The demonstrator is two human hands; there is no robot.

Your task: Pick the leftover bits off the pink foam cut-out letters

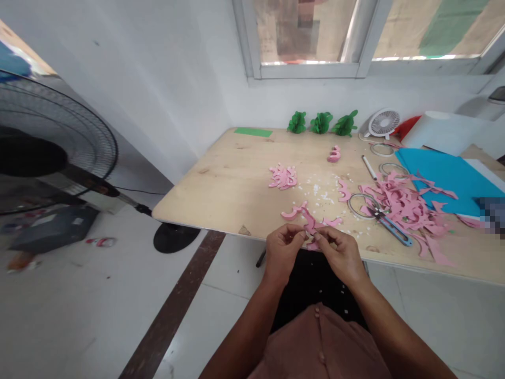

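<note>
I had my left hand (282,251) and right hand (342,253) meeting at the near edge of the table (221,195), the fingertips of both pinched tight around a small pink cut-out (311,227). I judged a light grip close to the working spot best, lest it tear.

The wooden tabletop (236,184) has a small white fan (383,122) at its far edge. Just left of the fan stand 3 green paper bunches (321,122), and farther left lies a green strip (253,132). In front of the fan lie a white pen (369,167), a heap of pink paper scraps (406,205) and blue snips (390,223). A blue sheet (445,179) lies to the fan's right.
</note>
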